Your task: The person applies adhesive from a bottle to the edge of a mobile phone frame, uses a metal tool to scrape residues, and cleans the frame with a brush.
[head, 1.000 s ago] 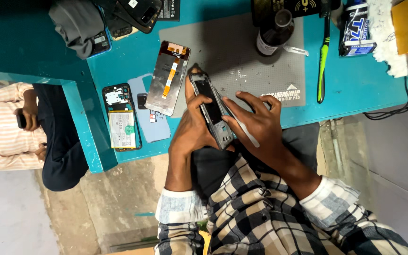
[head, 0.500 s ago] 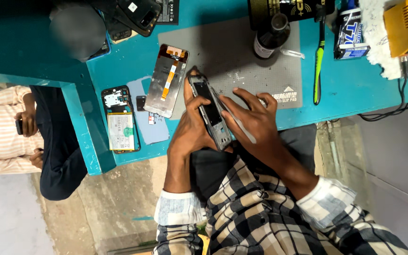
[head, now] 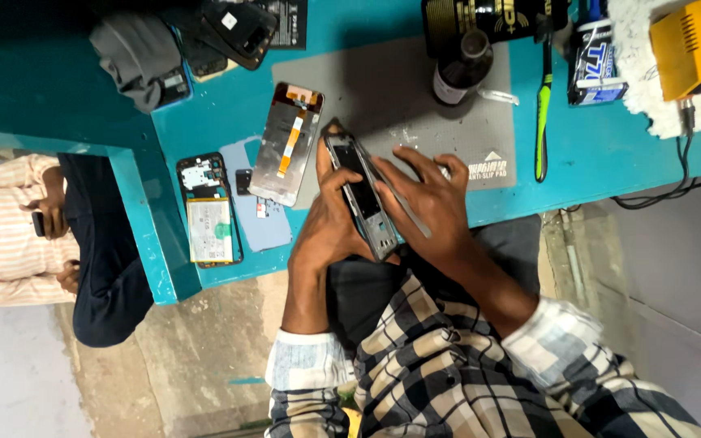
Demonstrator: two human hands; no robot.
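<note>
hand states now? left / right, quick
Left hand: closed around the opened phone frame, holding it over the table edge.
Right hand: fingers spread on the frame's right side, touching it; whether it holds a tool cannot be told.

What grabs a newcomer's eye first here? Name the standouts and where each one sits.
At centre, the left hand and right hand grip an opened phone frame over the near edge of the teal table. Left of them lie a detached screen panel and an opened phone with its battery showing. A yellow box-shaped device sits at the far right corner.
</note>
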